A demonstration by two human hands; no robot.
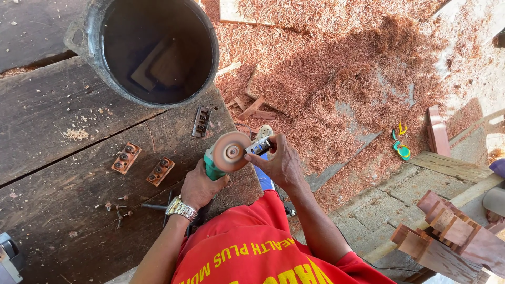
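My left hand (pixel 200 185), with a metal watch on the wrist, grips the green body of an angle grinder (pixel 213 167). Its round disc (pixel 231 152) is blurred, as if spinning, at the edge of a dark wooden workbench (pixel 68 210). My right hand (pixel 281 163) holds a small flat metal piece (pixel 259 146) with its end against the disc's right edge. I wear a red shirt with yellow lettering.
On the bench stand a big black bucket (pixel 152 50), two rusty slotted metal pieces (pixel 126 158) (pixel 160 171), a darker one (pixel 201 121) and loose screws (pixel 118 208). Red wood shavings (pixel 342 68) cover the floor beyond. Stacked red wood blocks (pixel 447 236) lie at right.
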